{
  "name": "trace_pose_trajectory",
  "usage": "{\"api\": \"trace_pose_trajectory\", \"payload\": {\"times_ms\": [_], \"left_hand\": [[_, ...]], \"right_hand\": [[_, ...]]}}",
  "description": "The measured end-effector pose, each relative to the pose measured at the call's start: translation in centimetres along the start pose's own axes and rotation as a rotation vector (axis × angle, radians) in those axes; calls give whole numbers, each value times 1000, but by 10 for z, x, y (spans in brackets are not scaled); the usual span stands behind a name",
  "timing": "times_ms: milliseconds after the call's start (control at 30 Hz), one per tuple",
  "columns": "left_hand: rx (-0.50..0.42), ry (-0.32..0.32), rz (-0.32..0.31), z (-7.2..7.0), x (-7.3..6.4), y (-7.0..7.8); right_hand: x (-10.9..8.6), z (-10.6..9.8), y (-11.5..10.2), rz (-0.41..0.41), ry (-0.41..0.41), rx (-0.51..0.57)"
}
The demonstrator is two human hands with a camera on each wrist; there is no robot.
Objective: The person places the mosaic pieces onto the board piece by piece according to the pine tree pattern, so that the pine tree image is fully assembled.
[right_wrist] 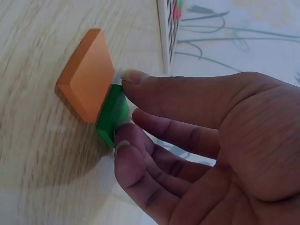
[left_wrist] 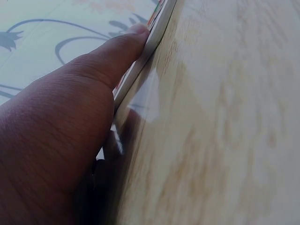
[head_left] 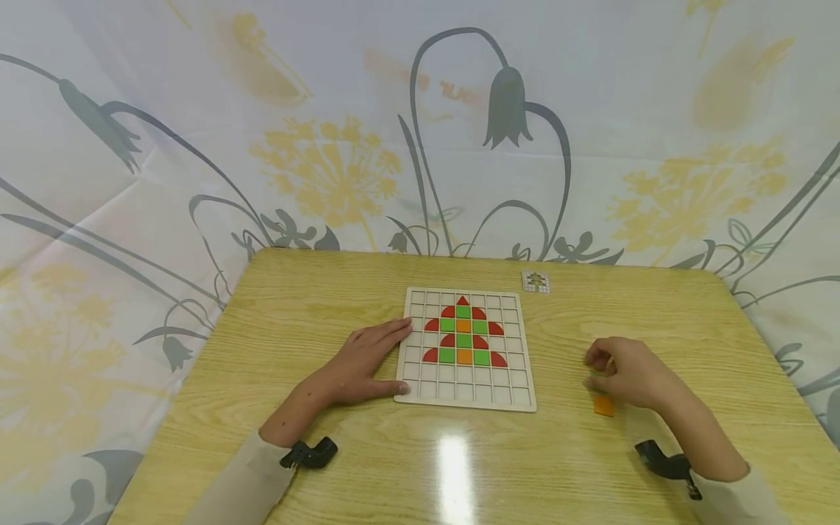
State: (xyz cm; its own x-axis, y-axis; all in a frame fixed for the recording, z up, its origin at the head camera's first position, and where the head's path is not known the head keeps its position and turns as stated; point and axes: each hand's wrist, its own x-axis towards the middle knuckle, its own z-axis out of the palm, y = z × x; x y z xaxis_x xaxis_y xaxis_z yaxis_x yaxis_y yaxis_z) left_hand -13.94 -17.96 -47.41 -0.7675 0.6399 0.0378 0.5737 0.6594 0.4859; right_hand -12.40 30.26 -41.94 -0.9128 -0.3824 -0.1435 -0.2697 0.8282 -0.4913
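Note:
A pale square grid board (head_left: 440,394) lies mid-table. Red, green and orange pieces fill some of its cells in a tree shape, with a red triangle (head_left: 463,300) at the top. My left hand (head_left: 367,364) rests at the board's left edge, fingertips and thumb touching its rim. To the right of the board, my right hand (head_left: 633,372) pinches a green square tile (right_wrist: 112,115) between thumb and fingers. Beside that tile an orange square tile (right_wrist: 89,75) lies on the wood. In the head view the green tile is mostly hidden by the hand.
A small card (head_left: 535,282) with a printed tree pattern lies behind the board's far right corner. The wooden table (head_left: 315,292) ends at the back against a flower-patterned curtain (head_left: 328,87). Glare shows on the table's near part.

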Motion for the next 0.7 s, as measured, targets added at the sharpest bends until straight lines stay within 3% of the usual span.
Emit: {"api": "trace_pose_trajectory", "payload": {"times_ms": [267, 500, 700], "left_hand": [[11, -7, -9, 1, 0, 0], [9, -1, -6, 0, 0, 1], [17, -9, -13, 0, 0, 0]], "right_hand": [[-3, -3, 3, -21, -44, 48], [-2, -3, 5, 6, -8, -15], [-1, -2, 6, 13, -22, 12]]}}
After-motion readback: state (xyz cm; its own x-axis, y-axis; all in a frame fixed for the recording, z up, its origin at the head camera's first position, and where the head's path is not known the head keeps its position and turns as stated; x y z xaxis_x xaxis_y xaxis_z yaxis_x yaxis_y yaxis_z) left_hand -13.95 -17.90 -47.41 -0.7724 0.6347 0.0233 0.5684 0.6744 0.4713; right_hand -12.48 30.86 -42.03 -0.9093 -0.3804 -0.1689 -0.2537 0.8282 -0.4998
